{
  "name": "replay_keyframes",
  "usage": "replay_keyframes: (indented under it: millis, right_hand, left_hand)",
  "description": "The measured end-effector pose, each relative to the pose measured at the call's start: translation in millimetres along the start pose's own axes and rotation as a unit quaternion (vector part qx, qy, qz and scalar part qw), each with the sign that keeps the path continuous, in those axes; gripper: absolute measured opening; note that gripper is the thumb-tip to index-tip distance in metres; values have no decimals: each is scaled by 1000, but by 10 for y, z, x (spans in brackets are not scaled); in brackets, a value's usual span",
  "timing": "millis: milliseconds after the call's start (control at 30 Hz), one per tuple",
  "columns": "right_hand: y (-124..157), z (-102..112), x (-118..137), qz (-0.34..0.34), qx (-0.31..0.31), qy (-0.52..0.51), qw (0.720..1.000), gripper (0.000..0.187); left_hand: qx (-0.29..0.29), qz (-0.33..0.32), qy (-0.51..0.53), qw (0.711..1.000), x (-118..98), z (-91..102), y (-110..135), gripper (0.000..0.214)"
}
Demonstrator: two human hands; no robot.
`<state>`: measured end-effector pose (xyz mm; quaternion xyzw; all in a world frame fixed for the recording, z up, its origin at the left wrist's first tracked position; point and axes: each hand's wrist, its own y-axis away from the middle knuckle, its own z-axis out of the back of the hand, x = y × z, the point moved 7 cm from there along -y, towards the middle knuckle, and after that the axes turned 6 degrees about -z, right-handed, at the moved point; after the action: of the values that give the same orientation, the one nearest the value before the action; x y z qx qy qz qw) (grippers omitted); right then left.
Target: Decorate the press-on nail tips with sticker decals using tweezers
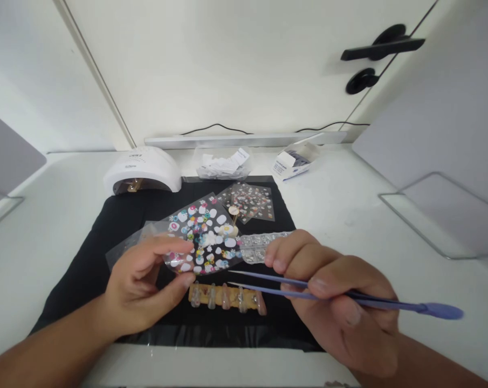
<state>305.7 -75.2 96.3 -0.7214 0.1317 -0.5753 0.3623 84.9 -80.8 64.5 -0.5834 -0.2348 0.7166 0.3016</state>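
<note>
Left hand (144,285) pinches, thumb against fingers, the left edge of a clear plastic sheet dotted with white and multicoloured stickers (209,237), held above a black cloth (90,258). Right hand (344,293) pinches slim violet-blue tweezers (397,304), points parted near the sheet's five o'clock edge. Glossy clear-and-pink nail tips (226,297) sit in a row at six o'clock; no sticker seems lifted yet, any finished decoration too small to confirm.

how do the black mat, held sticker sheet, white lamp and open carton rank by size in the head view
1. Black mat
2. Sticker sheet and white lamp: too close to rank, since the sheet is nearer the camera
3. Open carton
</note>
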Motion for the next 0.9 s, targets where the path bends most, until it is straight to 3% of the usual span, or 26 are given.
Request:
replay_keyframes:
  millis: [200, 500, 700, 900]
  right_hand:
    - [-28, 172, -69, -25, -84, -22, 996, 16]
    - [-36, 118, -121, 6, -89, -1, 996, 15]
    - [-28, 137, -149, -1, -105, 27, 994, 15]
    - [-29, 146, -152, -30, -122, 26, 992, 13]
  left_hand:
    - [-130, 76, 50, 987, 228, 231, 32, 37]
    - [-248, -28, 92, 964, 204, 606, -186, 21]
    - [-229, -21, 110, 967, 187, 676, -273, 24]
    - [-168, 5, 85, 982, 264, 597, -294, 26]
